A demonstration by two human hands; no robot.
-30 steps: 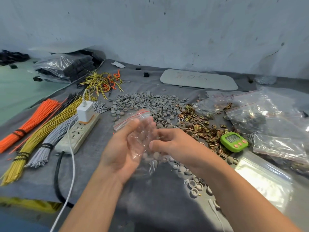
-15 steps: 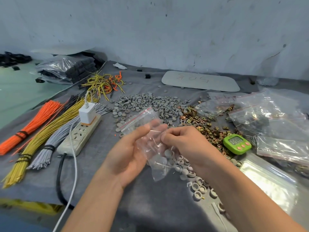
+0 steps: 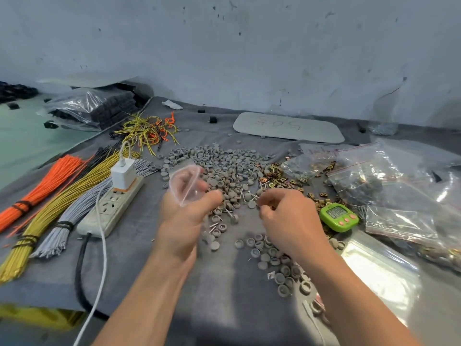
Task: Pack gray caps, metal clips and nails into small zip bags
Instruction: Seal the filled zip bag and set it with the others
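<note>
My left hand (image 3: 182, 221) is raised over the middle of the counter (image 3: 224, 308), thumb and fingers curled round a small zip bag (image 3: 185, 183), whose mouth stands open at the top above my knuckles. The lower part of the bag is blurred against my palm, so I cannot tell what is in it. My right hand (image 3: 287, 221) sits just beside it, apart from the bag, with the fingers curled and the tips drawn together over the scattered nails (image 3: 239, 196). Whether I have a nail pinched there I cannot tell. Beyond both hands lies the wide heap of gray caps (image 3: 224, 166), and more caps trail under my right forearm (image 3: 274, 258). The metal clips (image 3: 274, 173) are piled to the right of the caps, touching their edge. A green timer (image 3: 339, 217) lies just right of my right hand, with filled zip bags (image 3: 374, 178) heaped behind it and a flat stack of empty bags (image 3: 381, 270) near the front right. On my left is a power strip (image 3: 112, 208) with a white charger (image 3: 123, 174) plugged in, and beside it lie tied bundles of gray wires (image 3: 74, 213), yellow wires (image 3: 62, 203) and orange wires (image 3: 42, 188). A pale board (image 3: 289, 127) with writing on it lies at the back by the wall.
</note>
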